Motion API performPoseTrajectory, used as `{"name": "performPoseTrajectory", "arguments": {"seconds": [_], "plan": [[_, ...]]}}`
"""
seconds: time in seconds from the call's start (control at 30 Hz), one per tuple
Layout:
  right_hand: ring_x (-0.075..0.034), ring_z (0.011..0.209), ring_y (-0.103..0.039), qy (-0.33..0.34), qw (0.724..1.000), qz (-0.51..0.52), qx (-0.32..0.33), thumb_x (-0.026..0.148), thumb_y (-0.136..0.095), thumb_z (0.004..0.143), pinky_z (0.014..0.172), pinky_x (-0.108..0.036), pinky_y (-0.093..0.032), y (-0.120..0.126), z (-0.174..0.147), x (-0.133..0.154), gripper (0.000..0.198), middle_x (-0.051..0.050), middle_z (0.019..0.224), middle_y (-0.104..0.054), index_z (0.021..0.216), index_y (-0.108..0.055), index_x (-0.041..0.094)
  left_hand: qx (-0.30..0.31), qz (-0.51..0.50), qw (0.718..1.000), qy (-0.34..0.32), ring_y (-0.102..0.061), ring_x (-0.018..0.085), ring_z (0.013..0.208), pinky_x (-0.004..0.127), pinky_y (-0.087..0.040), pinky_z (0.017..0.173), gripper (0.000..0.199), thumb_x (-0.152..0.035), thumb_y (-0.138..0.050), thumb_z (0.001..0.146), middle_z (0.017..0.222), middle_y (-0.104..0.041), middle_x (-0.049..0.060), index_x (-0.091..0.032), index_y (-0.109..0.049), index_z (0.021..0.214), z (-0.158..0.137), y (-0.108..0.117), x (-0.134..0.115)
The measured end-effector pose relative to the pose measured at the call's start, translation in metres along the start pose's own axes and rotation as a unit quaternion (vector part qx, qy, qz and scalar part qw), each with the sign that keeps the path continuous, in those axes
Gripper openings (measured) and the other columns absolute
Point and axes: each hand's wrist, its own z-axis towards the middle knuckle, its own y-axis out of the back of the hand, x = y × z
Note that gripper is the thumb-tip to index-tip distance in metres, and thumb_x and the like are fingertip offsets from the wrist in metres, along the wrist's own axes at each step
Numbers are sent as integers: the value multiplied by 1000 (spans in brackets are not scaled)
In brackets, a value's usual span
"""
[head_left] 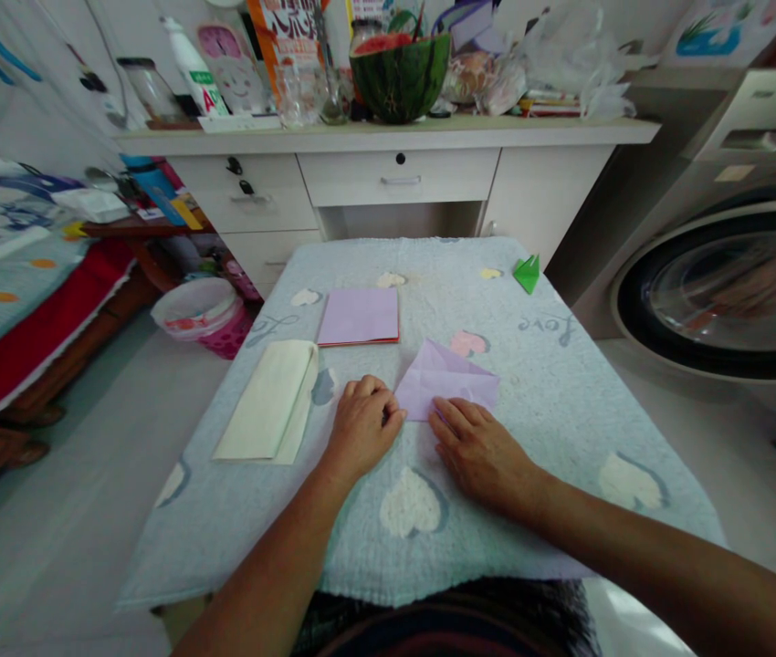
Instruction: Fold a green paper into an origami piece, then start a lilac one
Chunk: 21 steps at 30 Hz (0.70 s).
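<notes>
A folded sheet of purple origami paper (446, 383) lies on the cloth-covered table, its peak pointing away from me. My left hand (362, 422) is at the paper's left corner, fingers curled and thumb against the edge. Stretched fingers of my right hand (480, 452) rest flat on the near edge of the same sheet. Farther off to the left is a stack of square paper (359, 316), purple on top with a red edge below. A folded pale cream paper or cloth (268, 401) lies left of my left hand.
A small green folded paper piece (528, 273) sits near the table's far right corner. Behind stands a white cabinet (394, 178) with a cut watermelon (400, 78) and jars on top. A washing machine (737, 274) is at right, a pink bin (206, 315) at left.
</notes>
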Motion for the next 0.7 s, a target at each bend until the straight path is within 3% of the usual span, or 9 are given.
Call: {"name": "performPoseTrajectory", "arguments": {"seconds": [0.7], "plan": [[-30,114,-50,-28,999,22,10,26,-46,94,93,-46,-40,0,-4,0,39,-15,137,-52,131,-53,15,-6,-5,1000,-1,-51,22,90,37,-39,83,12,-27,-62,81,89,-56,4,-20,-60,72,0,-1,1]]}}
